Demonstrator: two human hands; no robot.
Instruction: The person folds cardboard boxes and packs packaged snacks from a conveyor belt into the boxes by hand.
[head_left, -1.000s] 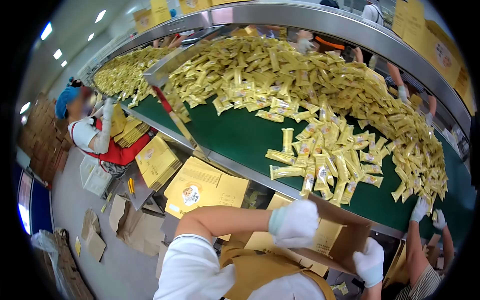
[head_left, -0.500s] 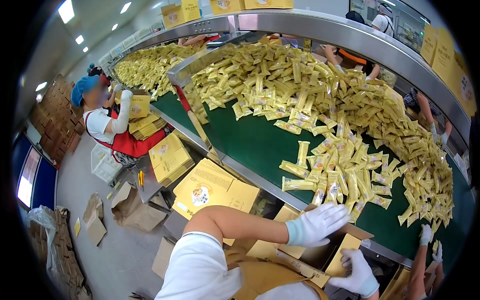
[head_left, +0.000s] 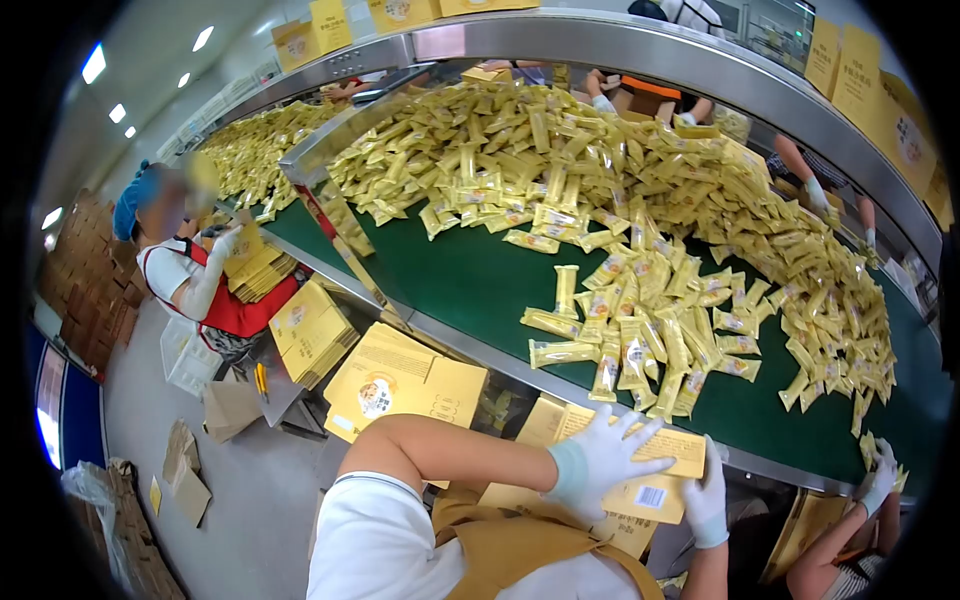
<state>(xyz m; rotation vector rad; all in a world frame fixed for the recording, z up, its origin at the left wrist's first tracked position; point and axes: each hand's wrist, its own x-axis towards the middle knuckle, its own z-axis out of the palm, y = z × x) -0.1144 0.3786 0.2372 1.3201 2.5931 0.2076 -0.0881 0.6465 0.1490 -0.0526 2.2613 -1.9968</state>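
Note:
A yellow printed carton with a barcode is in front of my chest, at the belt's near edge. My left hand, in a white glove, lies over its left part with the fingers spread. At its right end my right hand, gloved too, grips the side, fingers up along the edge. More flat yellow cartons are stacked to the left. Yellow wrapped packets lie in a loose group on the green belt just beyond the carton.
A large heap of packets covers the far belt, behind a metal divider. A co-worker in a red apron stands at the left by stacked cartons. Another person's gloved hand is at the right. Metal rail at the back.
The brown open box between my hands is now seen as a yellow carton with its barcode side up. My left hand came down onto it, and my right hand moved to its right edge.

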